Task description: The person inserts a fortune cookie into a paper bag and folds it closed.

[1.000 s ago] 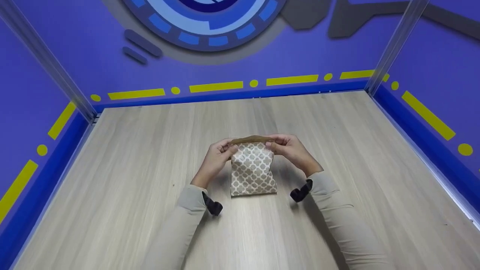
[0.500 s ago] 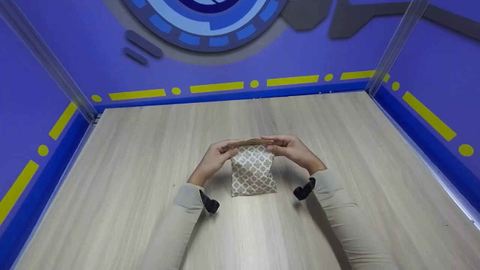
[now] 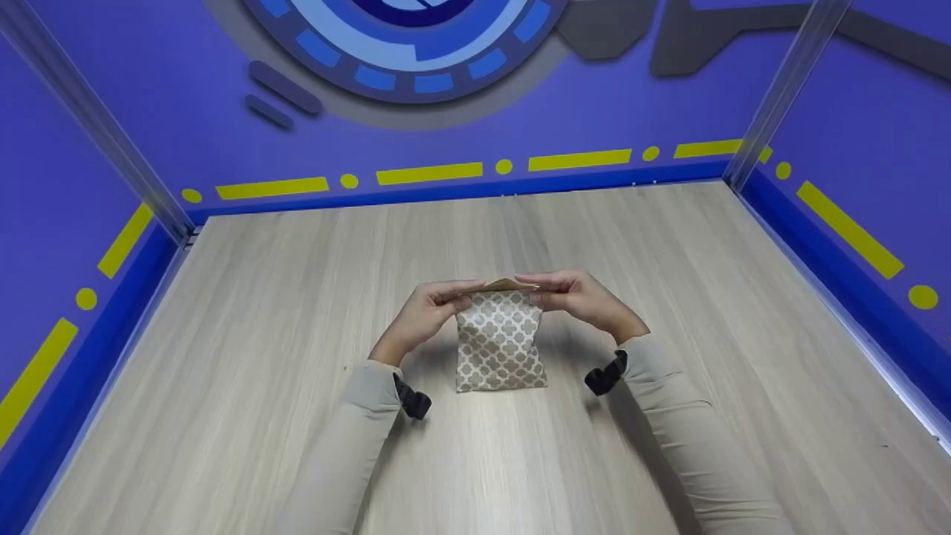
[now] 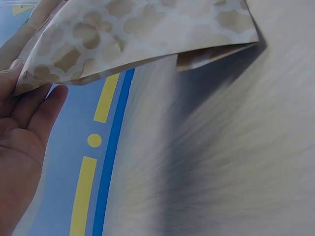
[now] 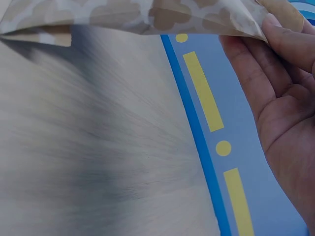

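Note:
A paper bag (image 3: pixel 499 342) with a tan and white lattice pattern is held by its top end over the middle of the table. Its brown inner side (image 3: pixel 505 284) shows along the top edge. My left hand (image 3: pixel 427 312) pinches the top left corner, thumb in front and fingers behind. On the opposite corner my right hand (image 3: pixel 587 301) does the same, its thumb pressing the patterned face in the right wrist view. The lower end of the bag (image 4: pixel 162 29) slants toward the table in the left wrist view, where a folded bottom flap (image 4: pixel 211 56) hangs slightly away from it.
The pale wood table (image 3: pixel 282 297) stretches around the bag on every side. Blue-purple panels (image 3: pixel 416 148) with yellow dashes stand along its back and sides, joined by metal corner posts (image 3: pixel 787 89). Black wrist cameras (image 3: pixel 605 373) are strapped over the beige sleeves (image 3: pixel 349 446).
Less of the brown inner side shows at the top of the bag. Fingers of both hands have slid inward along that edge, and the wrists have moved slightly apart.

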Demonstrator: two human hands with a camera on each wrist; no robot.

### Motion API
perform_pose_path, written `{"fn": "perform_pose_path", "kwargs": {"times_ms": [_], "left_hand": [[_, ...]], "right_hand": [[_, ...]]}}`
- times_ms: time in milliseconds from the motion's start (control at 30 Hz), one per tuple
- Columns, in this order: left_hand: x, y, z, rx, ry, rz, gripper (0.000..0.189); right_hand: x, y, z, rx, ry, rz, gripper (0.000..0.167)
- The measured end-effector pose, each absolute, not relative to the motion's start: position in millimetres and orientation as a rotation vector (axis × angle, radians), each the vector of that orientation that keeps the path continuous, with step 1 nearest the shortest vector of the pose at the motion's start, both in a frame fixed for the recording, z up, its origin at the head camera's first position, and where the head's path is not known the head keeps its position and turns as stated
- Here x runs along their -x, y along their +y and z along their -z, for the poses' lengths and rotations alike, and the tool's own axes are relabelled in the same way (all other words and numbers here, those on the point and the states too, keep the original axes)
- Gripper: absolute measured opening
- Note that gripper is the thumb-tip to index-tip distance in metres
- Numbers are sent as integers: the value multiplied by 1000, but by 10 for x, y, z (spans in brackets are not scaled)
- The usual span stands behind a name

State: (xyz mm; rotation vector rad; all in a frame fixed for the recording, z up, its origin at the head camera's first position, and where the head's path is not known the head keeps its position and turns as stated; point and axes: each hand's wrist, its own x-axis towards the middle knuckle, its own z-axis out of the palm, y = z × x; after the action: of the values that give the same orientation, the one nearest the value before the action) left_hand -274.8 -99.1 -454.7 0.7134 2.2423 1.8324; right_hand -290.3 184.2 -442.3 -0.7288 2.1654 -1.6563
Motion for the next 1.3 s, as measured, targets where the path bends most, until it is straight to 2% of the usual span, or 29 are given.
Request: {"fn": "perform_pose_path", "kwargs": {"times_ms": [667,1300], "left_hand": [[2736,-973,4551,-728,2296,-1806,35],[2753,-985,4597,-685,2352,-1751,25]], "right_hand": [[2884,1846,4432,745,2250,1600,27],[2890,1830,4466,726,2250,1564,27]]}}
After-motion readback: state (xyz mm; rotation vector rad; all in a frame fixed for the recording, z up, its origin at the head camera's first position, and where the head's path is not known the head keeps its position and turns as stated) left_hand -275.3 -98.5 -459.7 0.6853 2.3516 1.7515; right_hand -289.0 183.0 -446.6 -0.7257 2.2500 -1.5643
